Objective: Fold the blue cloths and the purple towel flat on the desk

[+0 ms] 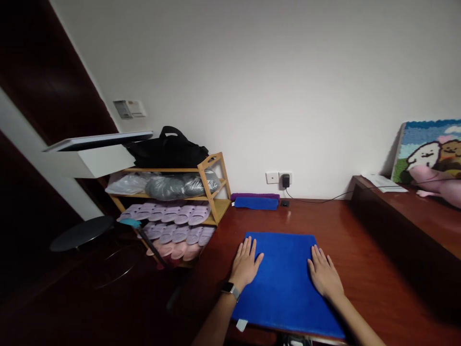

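A blue towel (pixel 284 283) lies spread out on the reddish-brown desk, its near edge at the desk's front. A small white tag (pixel 241 325) sticks out at its near left corner. My left hand (pixel 245 264) rests flat on the towel's left edge, fingers apart, with a watch (pixel 230 289) on the wrist. Across from it, my right hand (pixel 325 274) lies palm down on the right edge, its fingers stretched out. Neither hand grips anything.
Folded blue (pixel 256 203) and purple (pixel 268 195) cloths lie against the wall. A plugged-in black adapter (pixel 285 180) trails a cable rightward. A wooden rack (pixel 212 192) with slippers stands left, near a round stool (pixel 82 233). A raised ledge (pixel 406 216) on the right holds a pink plush toy (pixel 441 185).
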Demonstrator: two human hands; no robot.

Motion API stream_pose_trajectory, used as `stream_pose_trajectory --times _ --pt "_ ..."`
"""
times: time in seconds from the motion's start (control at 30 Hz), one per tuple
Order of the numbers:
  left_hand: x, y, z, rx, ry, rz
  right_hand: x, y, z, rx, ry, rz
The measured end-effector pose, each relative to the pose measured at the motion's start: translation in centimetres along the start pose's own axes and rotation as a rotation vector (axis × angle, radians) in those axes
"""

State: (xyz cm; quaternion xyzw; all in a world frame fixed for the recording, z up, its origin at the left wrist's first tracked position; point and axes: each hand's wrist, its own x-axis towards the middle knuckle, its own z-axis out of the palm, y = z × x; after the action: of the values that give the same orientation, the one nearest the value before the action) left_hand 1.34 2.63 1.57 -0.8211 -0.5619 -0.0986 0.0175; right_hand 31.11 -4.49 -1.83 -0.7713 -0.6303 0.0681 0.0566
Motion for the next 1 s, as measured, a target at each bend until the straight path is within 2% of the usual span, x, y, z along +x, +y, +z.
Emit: stream_pose_trajectory --times 0.1,0.23,0.3,0.33,0.4,0.57,0.67,0.73,0.87,1.0 --pt "0.5 4.7 -0.5 -0.055 0.025 0.080 0.0 0.1 0.1 0.024 0.005 -0.002" --pt "0.8 12.4 0.5 -0.179 -0.009 0.299 0.1 0.5 0.5 -0.003 0.012 -0.023" --pt "0.8 14.1 1.2 -0.224 -0.045 0.310 0.1 0.7 0.6 -0.037 0.003 -0.036" --pt "0.8 14.1 1.5 -0.238 -0.060 0.295 0.1 0.7 0.6 -0.050 -0.003 -0.035" --pt "0.6 12.5 1.8 -0.246 -0.074 0.262 0.1 0.7 0.6 -0.061 -0.007 -0.025" --pt "-0.3 3.8 0.9 -0.160 -0.086 0.104 0.0 0.6 0.4 -0.067 0.003 -0.011" --pt "-0.8 0.1 0.3 -0.096 -0.081 -0.019 -0.1 0.8 0.6 -0.087 -0.020 -0.007" --pt "-1.0 -0.8 0.3 -0.081 -0.063 -0.052 0.0 0.9 0.8 -0.107 -0.039 0.002" --pt "-1.1 -0.8 1.0 -0.085 -0.021 -0.051 0.7 0.7 0.3 -0.128 -0.077 0.025" --pt "-1.0 -0.8 1.4 -0.096 0.000 -0.041 2.8 0.0 -1.0 -0.115 -0.012 0.031"
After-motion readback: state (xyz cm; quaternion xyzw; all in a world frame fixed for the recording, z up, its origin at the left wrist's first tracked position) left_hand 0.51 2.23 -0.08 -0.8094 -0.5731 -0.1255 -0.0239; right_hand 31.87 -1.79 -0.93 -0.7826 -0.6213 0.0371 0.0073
